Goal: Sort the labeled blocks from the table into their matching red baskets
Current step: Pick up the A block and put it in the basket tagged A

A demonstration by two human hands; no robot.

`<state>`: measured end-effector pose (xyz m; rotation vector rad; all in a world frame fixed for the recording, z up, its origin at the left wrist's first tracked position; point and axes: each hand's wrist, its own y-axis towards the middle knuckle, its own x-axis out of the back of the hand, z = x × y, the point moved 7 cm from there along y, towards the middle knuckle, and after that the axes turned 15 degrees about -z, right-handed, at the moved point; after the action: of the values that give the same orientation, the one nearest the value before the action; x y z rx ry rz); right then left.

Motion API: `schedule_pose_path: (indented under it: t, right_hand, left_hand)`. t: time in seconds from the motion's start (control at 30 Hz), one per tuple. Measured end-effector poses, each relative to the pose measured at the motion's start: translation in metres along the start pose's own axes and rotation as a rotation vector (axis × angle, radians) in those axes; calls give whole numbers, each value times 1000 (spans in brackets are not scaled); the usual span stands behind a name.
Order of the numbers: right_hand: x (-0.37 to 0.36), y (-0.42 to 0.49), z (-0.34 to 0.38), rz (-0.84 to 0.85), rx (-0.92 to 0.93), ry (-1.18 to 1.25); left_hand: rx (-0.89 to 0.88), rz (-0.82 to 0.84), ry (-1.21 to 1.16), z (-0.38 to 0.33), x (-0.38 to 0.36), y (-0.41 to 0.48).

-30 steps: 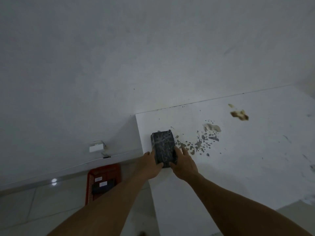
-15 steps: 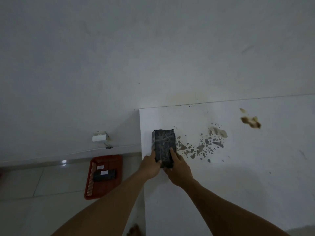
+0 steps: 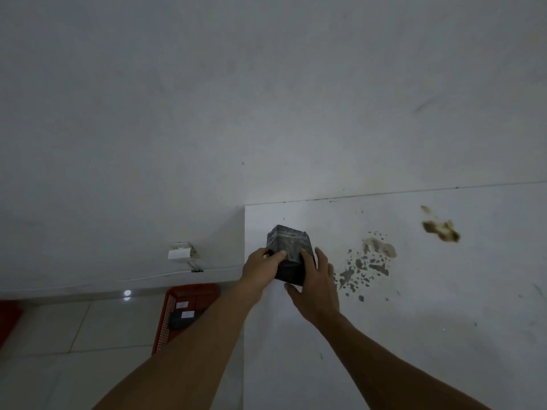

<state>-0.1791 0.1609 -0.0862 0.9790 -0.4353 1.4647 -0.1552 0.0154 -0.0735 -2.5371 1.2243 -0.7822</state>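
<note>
Head view: no writing can be read anywhere. Two small white labels (image 3: 185,309) show in the red basket (image 3: 165,318) on the floor, one on its inner surface and one on a dark block (image 3: 180,320) lying inside it, but both are too small and blurred to make out. The dark block in hand (image 3: 291,253) shows a scuffed, greyish, shiny top face with no legible label.

The left hand (image 3: 262,269) is closed on the near left side of that block, thumb on top and fingers wrapped round the left face. The right hand (image 3: 315,287) lies against the block's right side with its fingers loosely spread; the forefinger rests along the right edge and the thumb points under the near corner, so its grip is partly open but touching. The block sits tilted, its near end raised between the two hands, over the far left corner of the white bench (image 3: 414,335).

Right of the right hand, near the fingers, grey flecks and chipped patches (image 3: 367,261) mark the bench top; farther right and beyond is a brown stain (image 3: 441,229). Left of the left hand and lower, past the bench edge, the red basket stands on the tiled floor, partly hidden by the left forearm. A white wall socket (image 3: 179,252) with a cable sits on the wall to the left of the left hand. At the far left edge a sliver of another red thing (image 3: 7,319) shows.
</note>
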Motion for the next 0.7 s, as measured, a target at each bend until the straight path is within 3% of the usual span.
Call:
schedule_pose_path:
  t: [0.13,0.37,0.7]
  right_hand:
    - [22,21,12,-118,131,52]
    - [43,49,-20,-183,-263,342]
    - [47,59,-40,-158,-447,465]
  left_hand:
    - [-37,-38,-24,-23,-5,-4]
    - [-144,-101,-58,-47,2,-3]
    - [-109,-69,112,-26,-2,8]
